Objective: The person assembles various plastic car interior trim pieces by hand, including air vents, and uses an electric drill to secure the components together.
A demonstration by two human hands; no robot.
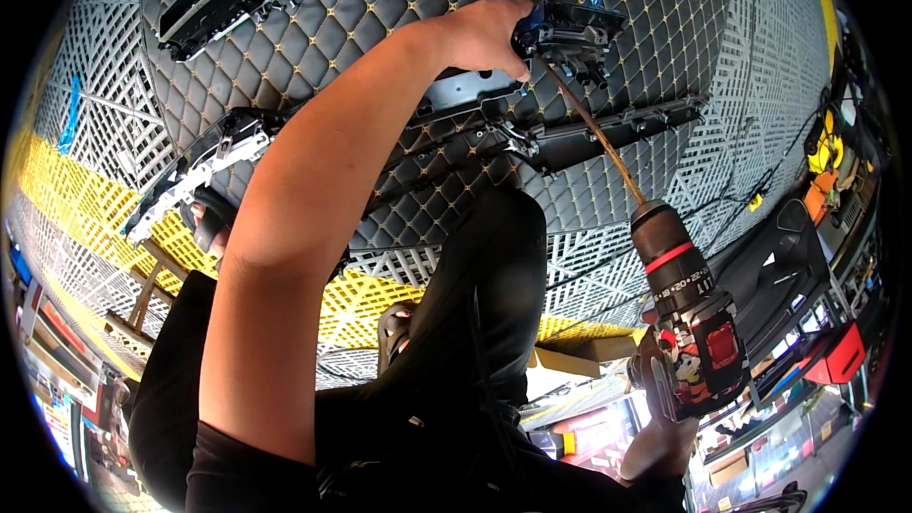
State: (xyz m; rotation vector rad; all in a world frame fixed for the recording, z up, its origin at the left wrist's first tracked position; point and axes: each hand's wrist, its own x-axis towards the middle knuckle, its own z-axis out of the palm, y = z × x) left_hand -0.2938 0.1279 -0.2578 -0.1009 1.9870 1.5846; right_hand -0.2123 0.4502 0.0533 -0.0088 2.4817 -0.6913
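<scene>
My left hand reaches far forward and is closed on the near end of a black plastic car-trim part with blue bits on it. In my right hand is a cordless drill with a red ring, pointed away from me. A long, thin, brownish screwdriver bit runs from its chuck to the lower edge of the part, close to my left thumb. Whether the tip sits in a screw is too small to tell. Beneath my left wrist lies a silver metal piece.
A black quilted mat with tan stitching covers the grey and yellow floor grating. On it lie a long black trim strip, a black vent piece and a silver trim piece. A cardboard box stands near my knee.
</scene>
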